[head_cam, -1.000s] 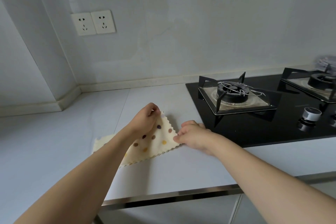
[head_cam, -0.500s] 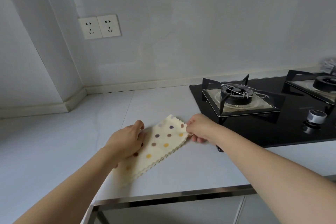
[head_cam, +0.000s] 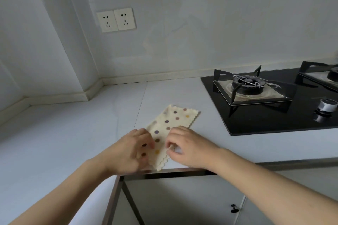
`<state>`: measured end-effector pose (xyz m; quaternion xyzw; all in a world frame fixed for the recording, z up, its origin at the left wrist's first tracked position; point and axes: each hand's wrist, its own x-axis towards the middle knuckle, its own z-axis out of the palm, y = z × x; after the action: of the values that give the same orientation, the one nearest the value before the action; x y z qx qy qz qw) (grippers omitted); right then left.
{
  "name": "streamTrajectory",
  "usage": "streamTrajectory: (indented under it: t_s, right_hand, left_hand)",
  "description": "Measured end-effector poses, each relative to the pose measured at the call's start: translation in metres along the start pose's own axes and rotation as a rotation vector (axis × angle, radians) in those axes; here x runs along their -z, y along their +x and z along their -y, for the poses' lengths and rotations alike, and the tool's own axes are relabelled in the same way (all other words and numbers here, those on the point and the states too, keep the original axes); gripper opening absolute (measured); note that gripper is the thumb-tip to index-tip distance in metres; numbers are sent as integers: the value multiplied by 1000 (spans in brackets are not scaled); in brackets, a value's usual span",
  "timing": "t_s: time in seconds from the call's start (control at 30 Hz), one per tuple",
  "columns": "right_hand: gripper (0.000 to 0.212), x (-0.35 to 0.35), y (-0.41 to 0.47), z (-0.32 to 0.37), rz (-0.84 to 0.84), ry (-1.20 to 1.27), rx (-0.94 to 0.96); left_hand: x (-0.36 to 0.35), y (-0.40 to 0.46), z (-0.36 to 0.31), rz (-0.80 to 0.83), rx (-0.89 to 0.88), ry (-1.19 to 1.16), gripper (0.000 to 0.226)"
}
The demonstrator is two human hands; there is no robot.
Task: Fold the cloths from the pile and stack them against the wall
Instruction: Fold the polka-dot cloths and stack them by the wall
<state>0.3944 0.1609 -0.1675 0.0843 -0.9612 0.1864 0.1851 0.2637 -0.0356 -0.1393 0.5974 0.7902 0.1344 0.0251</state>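
Cloth (head_cam: pixel 171 129) on your counter (head_cam: pixel 73 133) near its front edge, hob (head_cam: pixel 274 115) to its right, sockets (head_cam: pixel 116 19) on the wall behind.

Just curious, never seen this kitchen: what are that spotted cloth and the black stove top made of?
The spotted cloth looks like soft, matte cream fabric, perhaps microfibre: it lies limp in layers with zigzag-cut edges. The stove top looks like glossy black glass: it mirrors the burner stand and knob.

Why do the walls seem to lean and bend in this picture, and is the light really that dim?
Head view: the wide-angle lens bows the wall corner and counter edges; light is soft, bluish and dim, with faint shadows; the black hob mirrors its burner stand; the dotted cloth and both hands, left and right, look fairly sharp.
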Motion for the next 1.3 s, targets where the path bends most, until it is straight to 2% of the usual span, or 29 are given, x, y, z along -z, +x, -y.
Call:
streamTrajectory:
  t_s: [0.07, 0.23, 0.4, 0.53, 0.6, 0.73, 0.83, 0.9, 1.03, 1.1, 1.17, 1.3]
  right_hand:
    - [12, -6, -6, 8, 19, 28, -14]
    - [21, -5, -2, 19, 2, 90, -44]
    - [18, -1, 6, 29, 155, 48, -18]
    - [18, -2, 10, 31, 170, -80, 66]
    - [15, -4, 11, 32, 114, 74, -83]
    - [12, 7, 18, 32, -126, 696, -450]
    - [14, 31, 28, 34, -140, 925, -605]
    - [15, 48, 34, 35, -148, 1015, -629]
    - [13, 88, 45, 39, -245, 1171, -545]
    - [12, 111, 47, 45, -238, 1174, -456]
    - [19, 130, 47, 50, -226, 1146, -393]
    - [10, 156, 47, 56, -284, 1145, -396]
  left_hand:
    - [-3, -9, 1, -7, 3, -13, 37]
    - [-9, -25, 0, -138, 0, -32, 13]
    - [-11, -37, 4, -145, 41, -105, 19]
    - [-6, -41, 3, -174, 80, -176, 15]
    - [-6, -42, 3, -189, 63, -183, 18]
    - [-10, -32, -5, -381, 81, -200, 17]
    - [1, -14, -17, -542, 163, -298, 15]
    - [17, 0, -23, -562, 194, -388, 17]
    - [65, 22, -41, -544, 116, -507, 19]
    - [90, 31, -53, -542, 64, -517, 16]
    - [110, 37, -63, -541, 29, -513, 13]
    - [135, 41, -80, -525, -22, -518, 13]
